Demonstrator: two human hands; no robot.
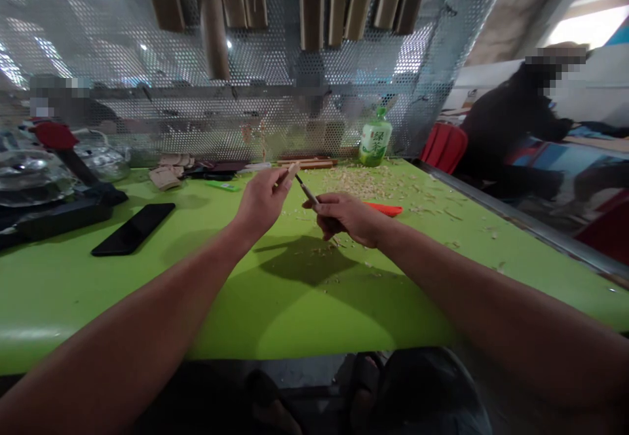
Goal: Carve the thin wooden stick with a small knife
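Observation:
My left hand (263, 200) is closed around a small pale piece of wood (293, 170), whose tip shows above the fingers. My right hand (346, 217) grips a slim carving knife (307, 192) with a grey handle; its dark narrow blade points up and left at the wood. I cannot tell whether blade and wood touch. Both hands are above the green table (236, 320), and their shadow falls below them. Pale wood shavings (361, 183) lie scattered behind and under the right hand. An orange-red tool handle (386, 209) lies just behind the right wrist.
A black phone (133, 228) lies at left, near a dark stand and glass kettles (34, 176). At the back are wood scraps (170, 171) and a green tea bottle (376, 137), before a perforated metal screen (275, 107). A person (515, 114) sits at right beyond the table edge.

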